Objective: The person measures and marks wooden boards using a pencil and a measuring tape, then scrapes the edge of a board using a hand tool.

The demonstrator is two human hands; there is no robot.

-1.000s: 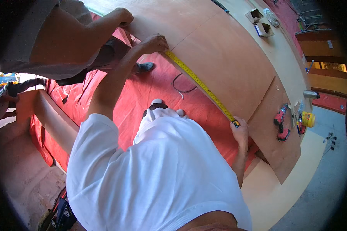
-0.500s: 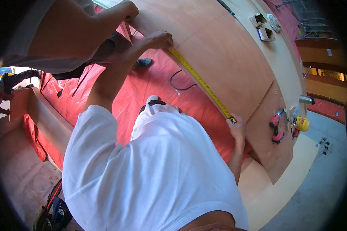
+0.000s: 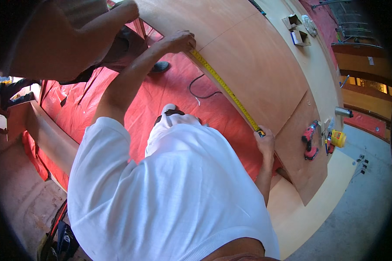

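A yellow tape measure [image 3: 223, 89] is stretched along the near edge of a large plywood sheet [image 3: 252, 56]. My left hand [image 3: 180, 41] is closed over that edge at the tape's far end, pinning it there. At the other end my right hand [image 3: 265, 141] grips the tape's case [image 3: 260, 132], its fingers curled round it. A thinner brown board [image 3: 300, 169] overlaps beside my right hand. A co-worker's hand [image 3: 127, 11] rests near the sheet's upper left edge, just beyond my left hand. My white shirt fills the lower middle.
A red drill [image 3: 309, 135], yellow tub [image 3: 338, 138], silver cylinder [image 3: 343, 112] and small cardboard boxes [image 3: 299, 38] sit at right. Red sheeting [image 3: 157, 93] with a black cable covers the floor. A plywood piece [image 3: 43, 130] stands at left near another person. A bag [image 3: 65, 239] lies lower left.
The scene has shifted slightly in the view. Both my hands keep hold of the tape along the edge. The co-worker's arm at upper left has moved slightly left and up.
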